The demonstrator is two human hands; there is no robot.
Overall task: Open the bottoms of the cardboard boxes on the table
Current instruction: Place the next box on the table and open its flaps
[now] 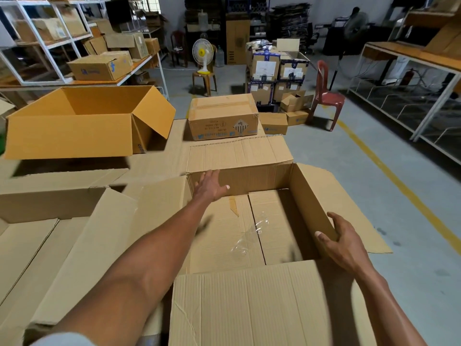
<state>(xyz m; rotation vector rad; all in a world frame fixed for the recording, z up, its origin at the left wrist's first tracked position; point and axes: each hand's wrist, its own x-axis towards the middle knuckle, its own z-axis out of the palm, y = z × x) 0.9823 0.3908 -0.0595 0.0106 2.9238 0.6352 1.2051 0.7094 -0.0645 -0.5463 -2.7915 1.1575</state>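
Observation:
A large open cardboard box (309, 203) stands in front of me with its four flaps spread outward. Torn clear tape (249, 238) lies along the seam of its inner bottom flaps. My left hand (209, 184) reaches to the far wall of the box with straight fingers over the top edge. My right hand (341, 237) grips the right wall near its front corner, thumb inside and fingers outside.
A second open box (32, 236) sits to the left. Farther back are an orange open box (74, 131) and a taped shut box (222, 118). The table edge runs along the right, with floor, a red chair (326, 96) and shelves beyond.

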